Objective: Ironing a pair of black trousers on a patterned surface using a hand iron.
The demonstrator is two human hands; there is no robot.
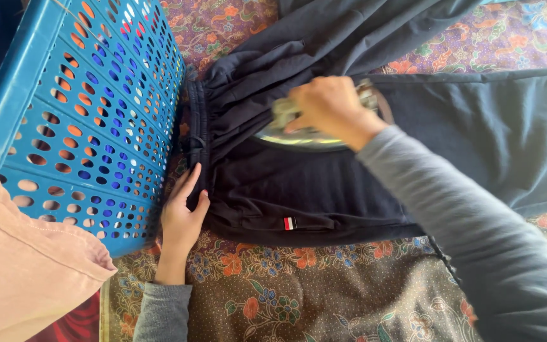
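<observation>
1. Right hand closed on iron, pressing dark trousers spread on floral cloth.
2. Left hand flat, open, pinning waistband; holding nothing.
3. Waist part under work; legs apparently not yet pressed.

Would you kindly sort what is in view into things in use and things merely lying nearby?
In use: iron, right hand, dark trousers, left hand.
Lying nearby: blue basket, floral cloth, peach fabric.
</observation>
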